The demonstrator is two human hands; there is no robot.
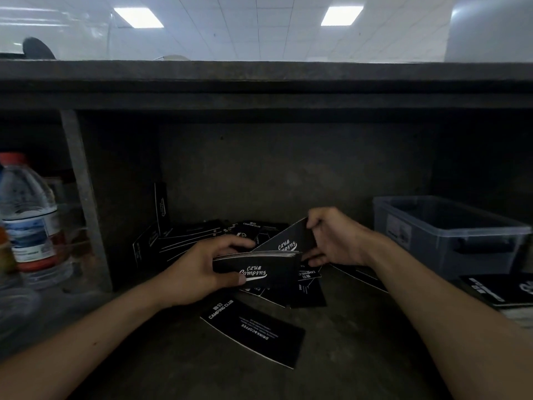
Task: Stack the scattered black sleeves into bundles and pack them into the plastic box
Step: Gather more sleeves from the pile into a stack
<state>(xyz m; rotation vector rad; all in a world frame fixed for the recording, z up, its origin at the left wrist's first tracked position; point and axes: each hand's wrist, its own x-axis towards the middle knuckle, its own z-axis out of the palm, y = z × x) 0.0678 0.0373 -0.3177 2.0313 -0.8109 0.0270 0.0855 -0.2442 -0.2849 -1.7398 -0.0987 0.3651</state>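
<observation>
Gripping a bundle (256, 269) of black sleeves in the left hand (199, 269), thumb laid across the printed face, fingers curled over the top edge. Pinching a single sleeve (288, 239) by its upper corner in the right hand (331, 238), tilted, lower edge down against the bundle's top. Under and behind both hands, from 10 to 12 o'clock, scattered sleeves (202, 235) overlapping on the dark shelf (346, 342), a few leaning upright at 10 o'clock. At 6 o'clock, flat and apart, one loose sleeve (253, 332). At 3 o'clock, well apart from the hands, the translucent plastic box (427, 241), open-topped; just in front of it at 4 o'clock, a stack (496, 290) of sleeves. At 9 o'clock, a water bottle (28, 215).
</observation>
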